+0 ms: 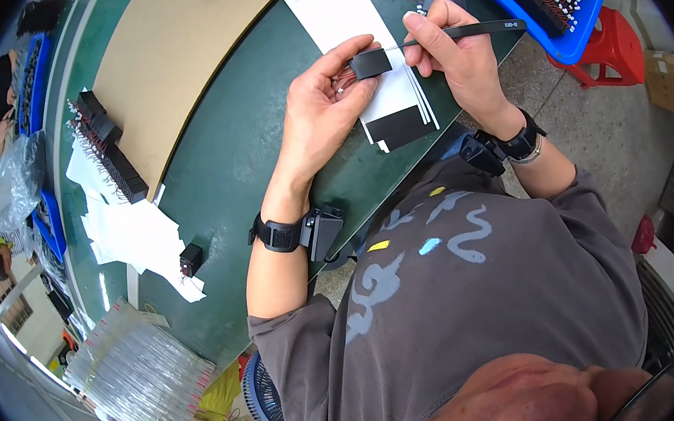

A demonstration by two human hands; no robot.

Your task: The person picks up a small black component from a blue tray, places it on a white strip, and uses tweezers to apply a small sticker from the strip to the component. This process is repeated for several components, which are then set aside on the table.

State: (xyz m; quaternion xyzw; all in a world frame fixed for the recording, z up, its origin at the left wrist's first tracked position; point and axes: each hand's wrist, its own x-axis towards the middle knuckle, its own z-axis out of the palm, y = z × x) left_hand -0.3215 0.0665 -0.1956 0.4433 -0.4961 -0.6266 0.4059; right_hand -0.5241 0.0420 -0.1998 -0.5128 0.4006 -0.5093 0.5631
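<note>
My left hand (pixel 315 113) pinches a small black rectangular block (pixel 372 63) between thumb and fingers, over the sheets. Thin red wires come off the block and run under my left fingers. In my right hand (pixel 462 60) are black tweezers (pixel 490 28), held like a pen, with their tips at the block's upper right edge. Whether the tips touch it, I cannot tell. Beneath both hands lie long white sheets (pixel 338 11), and a black rectangular piece (pixel 406 127) sits at their near end.
A blue tray (pixel 573 48) at the far right holds wired black blocks with white plugs. A tan board (pixel 176 55) covers the table's left. Beside it are a row of black blocks (pixel 124 170) and white paper (pixel 132 234). Clear plastic trays (pixel 138 376) are stacked lower left; a red stool (pixel 613 46) stands right.
</note>
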